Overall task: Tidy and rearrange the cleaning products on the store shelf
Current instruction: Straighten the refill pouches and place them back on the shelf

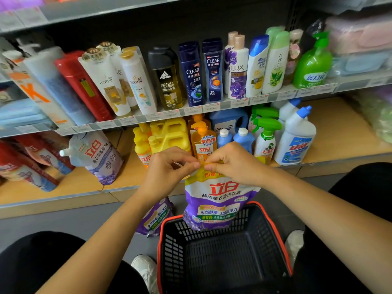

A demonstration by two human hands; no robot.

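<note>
Fingers (194, 165) of my left hand (169, 164) and right hand (231, 162) pinch the top edge of the purple detergent pouch (218, 200), thumbs pressed close. I see the pouch hanging upright over the far rim of the black basket (222, 257), before the lower shelf (74, 183)

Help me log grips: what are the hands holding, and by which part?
The left hand and right hand pinch the purple detergent pouch by its top edge.

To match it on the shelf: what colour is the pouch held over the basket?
The pouch is purple and white, red lettering, yellow top; head view.
</note>
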